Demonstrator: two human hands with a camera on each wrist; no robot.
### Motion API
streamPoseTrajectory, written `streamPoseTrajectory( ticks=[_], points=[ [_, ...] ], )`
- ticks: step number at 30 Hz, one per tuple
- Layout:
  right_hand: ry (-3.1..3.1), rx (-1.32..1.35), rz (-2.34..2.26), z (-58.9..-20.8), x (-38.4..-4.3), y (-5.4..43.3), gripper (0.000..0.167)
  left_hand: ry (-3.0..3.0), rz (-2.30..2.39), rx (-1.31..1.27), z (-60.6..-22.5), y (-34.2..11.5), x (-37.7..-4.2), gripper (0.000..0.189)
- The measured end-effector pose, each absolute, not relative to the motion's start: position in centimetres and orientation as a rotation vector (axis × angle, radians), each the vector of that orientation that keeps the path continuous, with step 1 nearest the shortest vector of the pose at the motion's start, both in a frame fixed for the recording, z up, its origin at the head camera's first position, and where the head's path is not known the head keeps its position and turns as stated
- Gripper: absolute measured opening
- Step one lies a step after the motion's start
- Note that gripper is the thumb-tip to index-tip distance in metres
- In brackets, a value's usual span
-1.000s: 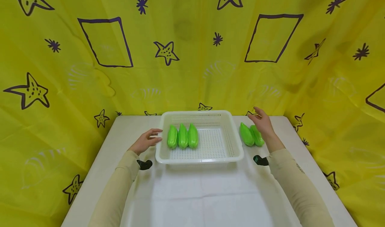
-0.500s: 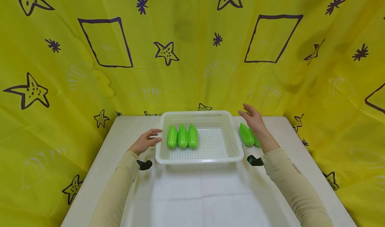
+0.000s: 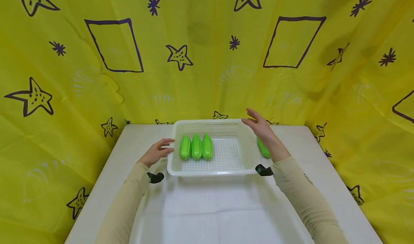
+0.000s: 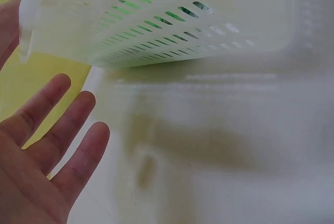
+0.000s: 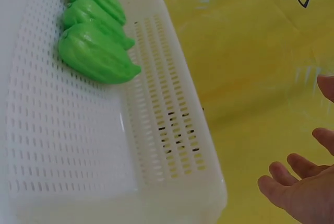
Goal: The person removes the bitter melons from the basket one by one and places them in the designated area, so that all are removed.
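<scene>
Three glossy green gourd-shaped vegetables (image 3: 196, 147) with pointed ends stand side by side in the left half of a white perforated plastic basket (image 3: 213, 172). My left hand (image 3: 157, 152) is at the basket's left rim; in the left wrist view three fingers (image 4: 78, 145) spread out below it, and the other fingers are partly cut off. My right hand (image 3: 260, 127) hovers over the basket's right end with relaxed fingers and nothing in them. Partly behind my right forearm lies another green gourd-shaped vegetable (image 3: 262, 147), outside the basket on the right.
A white-covered table (image 3: 207, 204) carries the basket. Yellow curtains (image 3: 207, 86) with drawn stars and frames enclose it at the back and sides. A dark wrist camera mount (image 3: 264, 170) juts from the right sleeve, and another mount (image 3: 156, 177) from the left.
My right hand has moved leftward from above the two vegetables outside to the basket's right end, and its forearm now hides one of them. The left hand and basket stay put.
</scene>
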State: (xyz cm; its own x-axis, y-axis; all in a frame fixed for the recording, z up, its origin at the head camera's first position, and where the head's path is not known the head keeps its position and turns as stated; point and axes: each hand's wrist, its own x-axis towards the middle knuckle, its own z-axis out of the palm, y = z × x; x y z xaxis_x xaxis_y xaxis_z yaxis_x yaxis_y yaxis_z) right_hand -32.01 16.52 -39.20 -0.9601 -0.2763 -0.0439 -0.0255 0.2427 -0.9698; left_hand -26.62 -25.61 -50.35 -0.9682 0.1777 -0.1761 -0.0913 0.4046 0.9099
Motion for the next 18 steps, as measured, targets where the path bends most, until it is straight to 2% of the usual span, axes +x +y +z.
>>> streamPoseTrajectory(
  ticks=[8, 15, 18],
  points=[
    [2.264, -0.462, -1.669, -42.2, -33.5, 15.2, 0.068, 2.409, 1.624, 0.084, -50.8, -25.4, -26.4, 0.06],
    [2.228, -0.514, -1.609, -43.0, -33.7, 13.0, 0.068, 2.388, 1.656, 0.08, -48.9, -24.5, -25.2, 0.055],
    [2.238, -0.534, -1.579, -43.9, -34.2, 11.9, 0.067, 2.386, 1.668, 0.085, -49.9, -24.9, -25.8, 0.057]
  ],
)
